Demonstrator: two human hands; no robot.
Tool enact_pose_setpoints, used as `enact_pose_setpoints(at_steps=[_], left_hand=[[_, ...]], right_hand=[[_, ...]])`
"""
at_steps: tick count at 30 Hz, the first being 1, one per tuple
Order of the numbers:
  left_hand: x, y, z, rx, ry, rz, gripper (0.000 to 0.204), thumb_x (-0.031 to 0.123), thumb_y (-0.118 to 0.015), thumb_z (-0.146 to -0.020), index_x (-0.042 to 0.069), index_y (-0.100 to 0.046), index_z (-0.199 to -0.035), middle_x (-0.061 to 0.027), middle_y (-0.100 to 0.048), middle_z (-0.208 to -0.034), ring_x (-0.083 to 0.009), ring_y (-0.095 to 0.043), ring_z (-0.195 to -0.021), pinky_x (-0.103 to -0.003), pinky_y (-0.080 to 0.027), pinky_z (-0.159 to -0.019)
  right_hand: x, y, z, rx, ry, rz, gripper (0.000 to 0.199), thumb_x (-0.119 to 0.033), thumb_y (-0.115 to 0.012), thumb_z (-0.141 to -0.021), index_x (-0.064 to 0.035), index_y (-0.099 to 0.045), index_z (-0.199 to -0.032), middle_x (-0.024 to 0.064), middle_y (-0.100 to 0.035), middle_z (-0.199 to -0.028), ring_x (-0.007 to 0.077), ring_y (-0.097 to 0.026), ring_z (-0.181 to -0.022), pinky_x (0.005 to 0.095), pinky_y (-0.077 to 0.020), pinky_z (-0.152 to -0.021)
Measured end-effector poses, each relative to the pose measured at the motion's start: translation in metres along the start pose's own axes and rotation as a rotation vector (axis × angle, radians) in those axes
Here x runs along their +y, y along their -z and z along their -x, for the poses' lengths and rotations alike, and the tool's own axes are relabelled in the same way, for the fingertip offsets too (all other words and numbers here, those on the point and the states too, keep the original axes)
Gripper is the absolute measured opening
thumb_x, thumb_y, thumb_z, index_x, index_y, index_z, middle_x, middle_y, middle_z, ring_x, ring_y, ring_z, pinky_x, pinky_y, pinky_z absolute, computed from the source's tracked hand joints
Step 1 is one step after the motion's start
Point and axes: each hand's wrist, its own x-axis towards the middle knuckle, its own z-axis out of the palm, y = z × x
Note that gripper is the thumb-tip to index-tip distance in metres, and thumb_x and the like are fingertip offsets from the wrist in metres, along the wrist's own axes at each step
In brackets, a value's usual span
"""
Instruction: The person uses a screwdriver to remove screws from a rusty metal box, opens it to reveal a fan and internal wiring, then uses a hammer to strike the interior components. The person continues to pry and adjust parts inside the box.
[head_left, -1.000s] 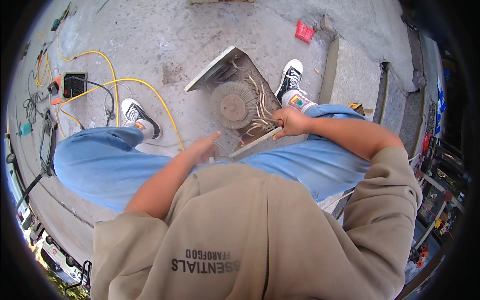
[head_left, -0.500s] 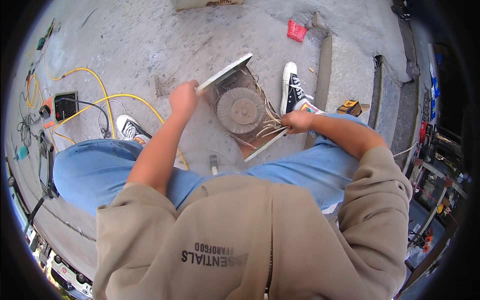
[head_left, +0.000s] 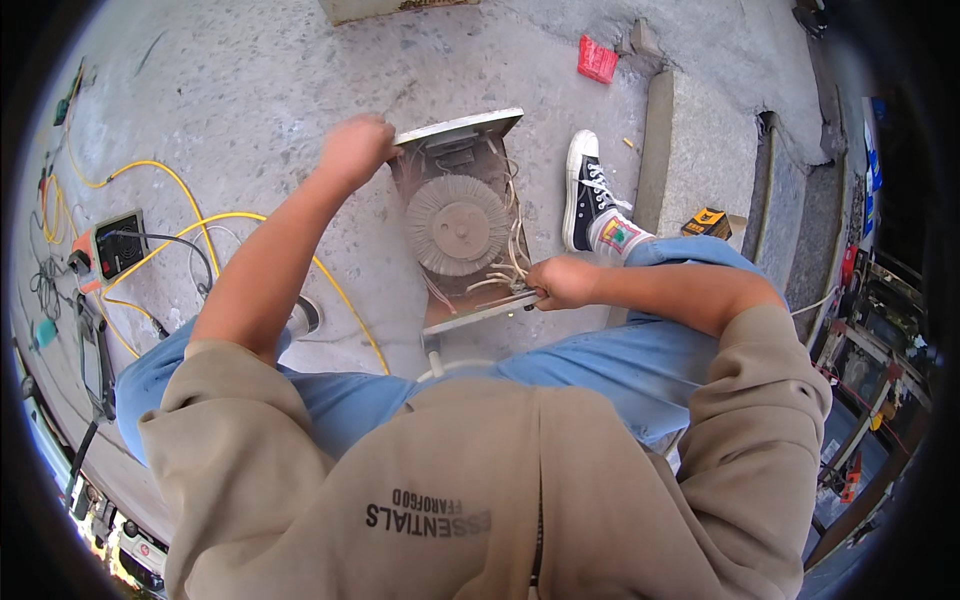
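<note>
Nearest, at the bottom centre of the frame, a tan sweatshirt [head_left: 450,430] bears dark block lettering [head_left: 425,515] on the chest, upside down in this view. Above it, between the legs of the pale blue jeans [head_left: 620,365], an open metal chassis [head_left: 412,180] sits on the concrete mid-frame, holding what looks like a dusty toroidal transformer [head_left: 458,225], with pale wires [head_left: 512,215] along its right side. Right of centre, the right hand [head_left: 565,283] has its fingers closed on the right end of the lower end plate [head_left: 460,320]. Farther up, the left hand [head_left: 357,150] is a blur at the left corner of the upper end plate [head_left: 465,125]; whether its fingers clamp or only touch, I cannot tell. The step looks like bracing the chassis from both ends; any shift would call for a sure hold on each plate, clear of the wiring. At right, a yellow-and-black carton [head_left: 707,222] shows a dark emblem; the red packet [head_left: 597,60] at upper right is too small to read
</note>
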Motion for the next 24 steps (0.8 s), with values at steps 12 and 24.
enact_pose_setpoints(at_steps=[12, 24], left_hand=[[-0.011, 0.033, -0.090, -0.181, -0.260, -0.252, 0.037, 0.045, -0.074, -0.077, 0.013, -0.068, -0.096, -0.0080, -0.066, -0.094, -0.0300, -0.064, -0.095, -0.043, -0.053, -0.076], [0.021, -0.020, 0.152, 0.266, 1.370, 0.585, 0.094, 0.075, -0.061, -0.078, -0.009, -0.056, -0.121, -0.0291, -0.063, -0.118, -0.0389, -0.061, -0.113, -0.045, -0.046, -0.097]], right_hand=[[-0.108, -0.068, -0.122, 0.379, -0.034, -0.309, 0.028, -0.025, -0.077, -0.074, -0.0015, -0.062, -0.077, 0.0187, -0.065, -0.077, 0.0366, -0.064, -0.075, 0.0437, -0.0521, -0.071], [-0.054, 0.153, -0.103, 0.769, -0.138, 0.225, 0.034, -0.035, -0.078, -0.077, -0.0058, -0.065, -0.086, 0.0108, -0.066, -0.088, 0.0304, -0.065, -0.084, 0.0414, -0.0517, -0.071]])
